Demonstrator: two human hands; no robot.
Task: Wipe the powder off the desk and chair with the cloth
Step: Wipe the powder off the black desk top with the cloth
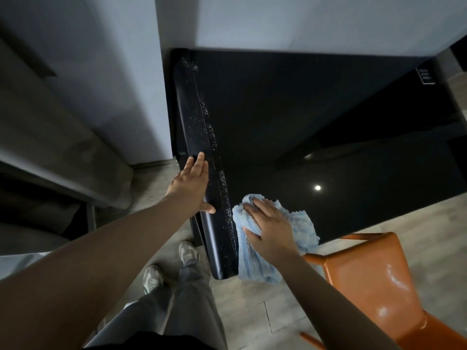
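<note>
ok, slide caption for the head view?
Right hand presses blue cloth on black desk beside the powder streak; left hand rests flat on its edge.

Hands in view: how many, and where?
2. The left hand lies flat on the left edge of the desk, beside the powder streak. The right hand rests on the cloth at the near corner. Neither is hidden.
</note>
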